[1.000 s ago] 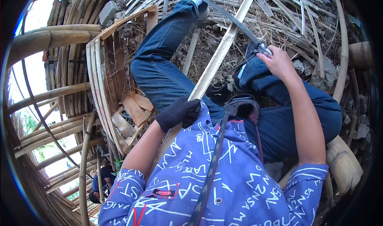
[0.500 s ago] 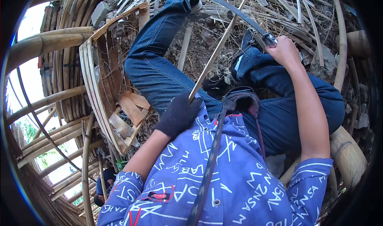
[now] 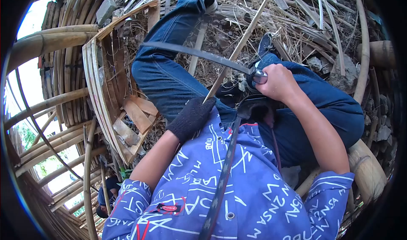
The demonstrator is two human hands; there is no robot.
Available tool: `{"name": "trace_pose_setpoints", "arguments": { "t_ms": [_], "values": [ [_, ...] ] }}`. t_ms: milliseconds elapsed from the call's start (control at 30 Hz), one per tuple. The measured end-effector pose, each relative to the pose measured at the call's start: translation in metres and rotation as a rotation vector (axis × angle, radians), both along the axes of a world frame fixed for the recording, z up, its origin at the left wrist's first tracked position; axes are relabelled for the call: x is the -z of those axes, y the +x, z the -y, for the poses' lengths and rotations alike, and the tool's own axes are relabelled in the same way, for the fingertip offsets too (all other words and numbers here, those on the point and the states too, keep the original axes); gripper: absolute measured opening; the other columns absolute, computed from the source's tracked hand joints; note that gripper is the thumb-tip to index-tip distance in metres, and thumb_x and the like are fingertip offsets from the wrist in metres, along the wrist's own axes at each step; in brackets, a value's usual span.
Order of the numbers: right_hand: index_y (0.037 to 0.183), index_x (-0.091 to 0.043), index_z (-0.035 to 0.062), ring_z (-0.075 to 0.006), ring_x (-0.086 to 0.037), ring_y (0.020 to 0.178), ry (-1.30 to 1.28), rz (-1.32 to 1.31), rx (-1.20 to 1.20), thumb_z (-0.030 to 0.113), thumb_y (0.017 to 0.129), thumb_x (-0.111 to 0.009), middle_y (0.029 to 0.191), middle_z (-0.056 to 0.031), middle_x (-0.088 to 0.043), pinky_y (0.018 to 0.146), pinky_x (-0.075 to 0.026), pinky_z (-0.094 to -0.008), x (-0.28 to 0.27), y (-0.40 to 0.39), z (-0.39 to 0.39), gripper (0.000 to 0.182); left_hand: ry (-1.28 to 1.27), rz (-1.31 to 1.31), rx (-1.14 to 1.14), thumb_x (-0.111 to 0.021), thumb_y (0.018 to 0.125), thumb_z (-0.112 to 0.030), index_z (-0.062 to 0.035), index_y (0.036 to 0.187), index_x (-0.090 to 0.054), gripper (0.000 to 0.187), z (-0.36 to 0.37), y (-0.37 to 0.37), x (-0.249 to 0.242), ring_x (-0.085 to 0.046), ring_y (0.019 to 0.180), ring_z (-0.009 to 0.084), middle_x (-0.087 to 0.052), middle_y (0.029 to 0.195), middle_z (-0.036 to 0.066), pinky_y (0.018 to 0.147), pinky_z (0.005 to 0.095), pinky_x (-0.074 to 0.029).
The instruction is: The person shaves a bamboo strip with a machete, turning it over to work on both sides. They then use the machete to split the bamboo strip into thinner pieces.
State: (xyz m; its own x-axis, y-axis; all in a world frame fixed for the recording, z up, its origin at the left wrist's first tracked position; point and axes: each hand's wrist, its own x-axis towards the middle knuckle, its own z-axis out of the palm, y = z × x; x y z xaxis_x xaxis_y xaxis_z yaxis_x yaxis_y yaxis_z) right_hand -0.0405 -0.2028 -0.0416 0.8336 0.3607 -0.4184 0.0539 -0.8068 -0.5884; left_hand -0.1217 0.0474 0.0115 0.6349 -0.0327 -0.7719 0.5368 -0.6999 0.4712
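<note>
My left hand (image 3: 191, 118), in a dark knit glove, is closed around the lower end of a long thin bamboo strip (image 3: 241, 41) that slants up to the right. My bare right hand (image 3: 277, 84) grips the handle of a long curved blade (image 3: 190, 51). The blade points left and crosses the strip above my lap, reaching over the knee of my jeans. An open dark pouch (image 3: 254, 106) on a strap lies at my waist, just below the right hand.
Split bamboo strips (image 3: 296, 19) and fibres litter the ground ahead. A broken wooden frame (image 3: 95, 83) stands at left, beside stacked bamboo poles (image 3: 70, 70). A thick bamboo pole (image 3: 369, 168) lies at right. Another person (image 3: 109, 193) shows at lower left.
My right hand has come down and left towards my lap, bringing the blade lower across the strip. My left hand keeps its hold on the strip, almost unmoved.
</note>
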Motion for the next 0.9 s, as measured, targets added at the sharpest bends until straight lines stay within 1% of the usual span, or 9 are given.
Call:
{"name": "trace_pose_setpoints", "arguments": {
  "t_ms": [33, 100, 333, 433, 567, 700, 800, 833, 900],
  "values": [
    [0.071, -0.067, 0.0013, -0.0394, -0.065, 0.074, 0.004, -0.008, -0.004, 0.025, 0.068, -0.065, 0.074, -0.0225, -0.065, 0.072, -0.053, -0.0451, 0.003, 0.000, -0.001, 0.024, 0.004, -0.008, -0.004, -0.046, 0.094, -0.031, 0.0078, 0.089, -0.057, 0.041, -0.003, -0.003, 0.003, -0.061, 0.073, 0.0409, -0.059, 0.078, 0.029, 0.066, 0.0459, -0.044],
    [0.072, -0.067, 0.0011, -0.0379, -0.066, 0.075, -0.114, 0.077, -0.019, 0.022, 0.068, -0.065, 0.075, -0.0217, -0.066, 0.072, -0.054, -0.0450, 0.010, 0.001, 0.000, 0.022, 0.037, 0.359, 0.447, -0.049, 0.087, -0.014, 0.0037, 0.095, -0.053, 0.020, -0.009, -0.011, 0.010, -0.058, 0.070, 0.0405, -0.060, 0.080, 0.023, 0.064, 0.0445, -0.045],
    [0.074, -0.067, 0.0007, -0.0386, -0.066, 0.077, -0.190, 0.146, 0.024, 0.019, 0.067, -0.064, 0.077, -0.0232, -0.066, 0.074, -0.054, -0.0456, 0.026, 0.016, 0.016, 0.020, 0.050, 0.409, 0.414, -0.047, 0.090, -0.014, 0.0041, 0.092, -0.054, 0.019, -0.006, -0.018, 0.002, -0.060, 0.069, 0.0379, -0.060, 0.079, 0.023, 0.064, 0.0428, -0.046],
    [0.073, -0.067, 0.0002, -0.0384, -0.066, 0.077, -0.234, 0.164, 0.047, 0.020, 0.068, -0.064, 0.077, -0.0230, -0.066, 0.074, -0.054, -0.0453, 0.032, 0.021, 0.023, 0.020, -0.025, 0.258, 0.374, -0.044, 0.093, -0.016, 0.0039, 0.094, -0.054, 0.022, -0.004, -0.015, -0.009, -0.062, 0.071, 0.0357, -0.060, 0.078, 0.022, 0.065, 0.0419, -0.047],
    [0.078, -0.067, -0.0017, -0.0400, -0.066, 0.078, -0.298, 0.152, 0.322, 0.021, 0.069, -0.064, 0.076, -0.0233, -0.066, 0.075, -0.053, -0.0451, 0.046, 0.049, 0.058, 0.025, -0.010, 0.386, 0.489, -0.042, 0.095, -0.016, 0.0042, 0.100, -0.054, 0.024, -0.014, -0.034, -0.023, -0.062, 0.073, 0.0339, -0.060, 0.080, 0.022, 0.064, 0.0416, -0.048],
    [0.088, -0.065, -0.0019, -0.0400, -0.066, 0.078, -0.124, 0.105, 0.298, 0.022, 0.069, -0.063, 0.078, -0.0228, -0.066, 0.075, -0.052, -0.0437, 0.050, 0.058, 0.067, 0.030, -0.010, 0.539, 0.604, -0.042, 0.095, -0.017, 0.0043, 0.104, -0.054, 0.026, -0.026, -0.041, -0.012, -0.061, 0.075, 0.0356, -0.060, 0.085, 0.024, 0.064, 0.0426, -0.048],
    [0.100, -0.060, 0.0011, -0.0359, -0.066, 0.079, 0.263, 0.258, 0.331, 0.020, 0.069, -0.062, 0.081, -0.0209, -0.065, 0.072, -0.051, -0.0415, 0.036, 0.033, 0.039, 0.037, -0.036, 0.334, 0.296, -0.042, 0.097, -0.022, 0.0052, 0.099, -0.054, 0.030, -0.023, -0.033, -0.013, -0.058, 0.070, 0.0347, -0.059, 0.081, 0.023, 0.061, 0.0432, -0.046],
    [0.100, -0.060, 0.0011, -0.0359, -0.066, 0.079, 0.261, 0.256, 0.330, 0.020, 0.069, -0.062, 0.081, -0.0209, -0.065, 0.072, -0.051, -0.0415, 0.033, 0.030, 0.034, 0.037, -0.037, 0.332, 0.295, -0.042, 0.097, -0.022, 0.0052, 0.099, -0.054, 0.030, -0.019, -0.027, -0.016, -0.058, 0.070, 0.0347, -0.059, 0.081, 0.023, 0.061, 0.0432, -0.046],
    [0.098, -0.060, 0.0008, -0.0366, -0.065, 0.078, 0.275, 0.186, 0.198, 0.019, 0.068, -0.062, 0.081, -0.0207, -0.066, 0.071, -0.051, -0.0423, 0.027, 0.025, 0.028, 0.035, -0.014, 0.001, -0.044, -0.046, 0.095, -0.033, 0.0076, 0.092, -0.058, 0.042, -0.010, -0.014, -0.021, -0.059, 0.067, 0.0327, -0.060, 0.071, 0.024, 0.066, 0.0427, -0.044]
  ]
}}
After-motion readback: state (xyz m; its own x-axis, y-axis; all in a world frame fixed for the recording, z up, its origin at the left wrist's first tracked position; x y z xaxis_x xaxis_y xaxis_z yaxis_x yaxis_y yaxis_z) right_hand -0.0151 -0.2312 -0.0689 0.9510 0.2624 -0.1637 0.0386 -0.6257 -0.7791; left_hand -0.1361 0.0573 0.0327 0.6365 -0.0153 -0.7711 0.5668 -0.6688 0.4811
